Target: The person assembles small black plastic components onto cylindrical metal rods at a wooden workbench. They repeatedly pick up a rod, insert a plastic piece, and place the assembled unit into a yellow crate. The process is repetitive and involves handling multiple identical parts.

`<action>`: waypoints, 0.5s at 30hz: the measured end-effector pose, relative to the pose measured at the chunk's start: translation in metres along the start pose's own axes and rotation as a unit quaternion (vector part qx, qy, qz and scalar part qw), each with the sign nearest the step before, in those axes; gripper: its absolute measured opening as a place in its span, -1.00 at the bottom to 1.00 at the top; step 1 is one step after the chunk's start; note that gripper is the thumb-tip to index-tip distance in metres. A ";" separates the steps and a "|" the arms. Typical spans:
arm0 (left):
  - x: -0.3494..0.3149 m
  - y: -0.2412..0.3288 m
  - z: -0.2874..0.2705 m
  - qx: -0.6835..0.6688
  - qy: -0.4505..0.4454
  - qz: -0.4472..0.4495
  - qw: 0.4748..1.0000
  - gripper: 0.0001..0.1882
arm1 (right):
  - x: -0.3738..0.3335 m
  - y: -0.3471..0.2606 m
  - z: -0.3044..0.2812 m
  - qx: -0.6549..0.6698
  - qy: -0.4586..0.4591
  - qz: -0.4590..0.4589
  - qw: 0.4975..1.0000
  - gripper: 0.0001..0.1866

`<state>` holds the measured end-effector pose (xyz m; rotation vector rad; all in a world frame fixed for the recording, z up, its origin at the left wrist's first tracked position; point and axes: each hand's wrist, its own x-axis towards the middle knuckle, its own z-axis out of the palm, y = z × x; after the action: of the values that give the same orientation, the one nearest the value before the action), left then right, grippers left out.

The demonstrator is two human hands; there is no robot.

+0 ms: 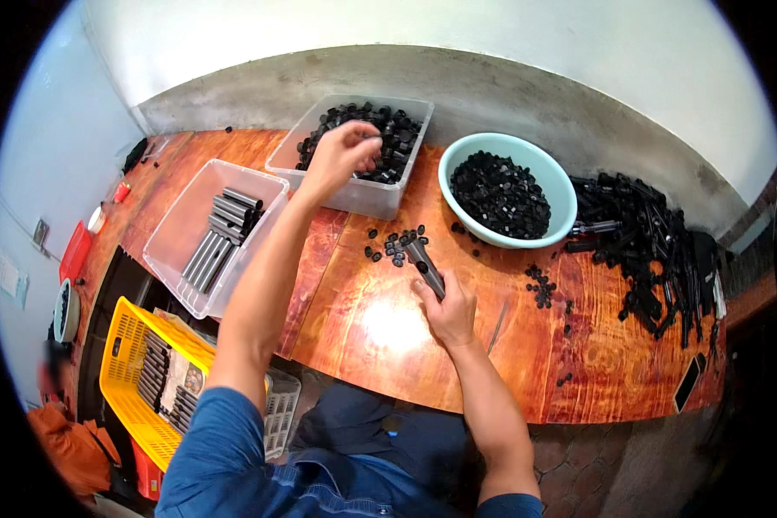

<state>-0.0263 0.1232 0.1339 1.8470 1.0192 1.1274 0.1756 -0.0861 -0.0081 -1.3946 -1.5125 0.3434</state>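
Observation:
My left hand hovers over the near side of a clear plastic bin heaped with black plastic caps. Its fingers are curled together; whatever is in them is too small to make out. My right hand grips a dark grey tube with a hole in its side, held slanting just over the wooden table. Around the tube's far end lie several small black oval pieces. A second clear bin to the left holds a stack of similar grey tubes.
A pale blue bowl full of small black parts stands right of the bins. Beyond it a heap of black parts lies against the wall. A phone rests at the right edge. A yellow crate with tubes stands lower left, near a person in orange.

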 end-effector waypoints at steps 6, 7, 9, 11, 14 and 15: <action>-0.148 -0.017 0.041 -0.301 0.024 -0.091 0.949 -0.70 | -0.006 -0.021 0.001 0.019 -0.018 -0.063 0.998 -0.74; -0.163 -0.024 0.050 -0.365 0.039 -0.112 0.923 -0.72 | -0.008 -0.018 0.001 -0.015 -0.026 -0.077 0.997 -0.74; -0.182 -0.027 0.058 -0.459 0.062 -0.157 0.872 -0.70 | -0.012 -0.018 0.001 -0.023 -0.047 -0.082 0.995 -0.73; -0.189 -0.019 0.060 -0.499 0.045 -0.159 0.851 -0.66 | -0.013 -0.015 0.002 -0.030 -0.049 -0.113 0.992 -0.72; -0.192 -0.026 0.054 -0.511 0.016 -0.200 0.836 -0.61 | -0.015 -0.016 0.005 -0.030 -0.045 -0.121 0.991 -0.74; -0.192 -0.028 0.049 -0.507 -0.007 -0.209 0.836 -0.62 | -0.014 -0.017 0.006 -0.023 -0.046 -0.123 0.991 -0.75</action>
<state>-0.0457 -0.0451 0.0275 0.7279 0.5577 1.0566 0.1584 -0.1007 -0.0043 -1.2241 -1.7571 0.2220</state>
